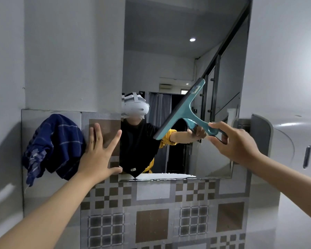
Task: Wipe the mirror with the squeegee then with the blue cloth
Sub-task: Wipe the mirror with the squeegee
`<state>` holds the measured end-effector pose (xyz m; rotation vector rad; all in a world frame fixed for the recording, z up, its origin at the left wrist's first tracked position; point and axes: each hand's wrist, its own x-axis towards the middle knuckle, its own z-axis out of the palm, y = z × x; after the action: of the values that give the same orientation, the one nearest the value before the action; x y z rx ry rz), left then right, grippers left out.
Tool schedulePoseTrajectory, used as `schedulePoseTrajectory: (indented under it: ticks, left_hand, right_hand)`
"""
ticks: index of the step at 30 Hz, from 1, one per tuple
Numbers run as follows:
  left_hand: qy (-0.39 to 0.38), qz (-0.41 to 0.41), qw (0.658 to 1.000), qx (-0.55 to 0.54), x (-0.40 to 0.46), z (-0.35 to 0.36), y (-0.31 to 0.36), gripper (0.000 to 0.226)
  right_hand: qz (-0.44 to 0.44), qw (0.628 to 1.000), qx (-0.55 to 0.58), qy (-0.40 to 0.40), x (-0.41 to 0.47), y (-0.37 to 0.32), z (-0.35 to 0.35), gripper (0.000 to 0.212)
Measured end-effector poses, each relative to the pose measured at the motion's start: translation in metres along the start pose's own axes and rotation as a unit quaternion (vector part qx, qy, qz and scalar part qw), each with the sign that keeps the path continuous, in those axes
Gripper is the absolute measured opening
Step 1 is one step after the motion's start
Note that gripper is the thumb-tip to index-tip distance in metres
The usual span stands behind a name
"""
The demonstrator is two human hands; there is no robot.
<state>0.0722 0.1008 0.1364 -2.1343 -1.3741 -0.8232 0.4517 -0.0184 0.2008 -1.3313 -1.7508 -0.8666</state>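
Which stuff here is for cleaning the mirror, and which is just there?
For the job: mirror, squeegee in the right hand, blue cloth hanging on the left.

Just there: white dispenser on the right, patterned tiles below; the left hand only leans on the wall.

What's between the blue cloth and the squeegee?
In the head view, the left hand lies flat on the wall tiles, between the blue cloth and the squeegee.

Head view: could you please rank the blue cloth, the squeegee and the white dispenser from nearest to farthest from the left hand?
1. Blue cloth, hanging just left of the left hand.
2. Squeegee, to its right, on the mirror.
3. White dispenser, far right.
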Motion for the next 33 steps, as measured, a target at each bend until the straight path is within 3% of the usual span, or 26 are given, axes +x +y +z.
schedulePoseTrajectory:
  ticks: [10, 21, 27, 33]
  left_hand:
    - [-0.009, -0.016, 1.000, 0.012, 0.001, 0.000, 0.002, 0.126]
    - [-0.006, -0.023, 1.000, 0.011, 0.001, 0.002, 0.002, 0.126]
    - [-0.001, -0.021, 1.000, 0.002, 0.002, 0.004, 0.001, 0.127]
    - [0.007, -0.013, 1.000, -0.002, 0.003, 0.006, -0.001, 0.129]
  right_hand:
    - [0.029, 0.998, -0.032, -0.038, -0.046, 0.070, -0.028, 0.043]
    - [0.046, 0.999, 0.010, 0.001, -0.078, 0.066, -0.016, 0.042]
    - [0.158, 0.985, 0.068, 0.000, -0.106, 0.039, 0.002, 0.032]
    - [0.307, 0.934, 0.182, -0.018, -0.096, -0.021, 0.013, 0.019]
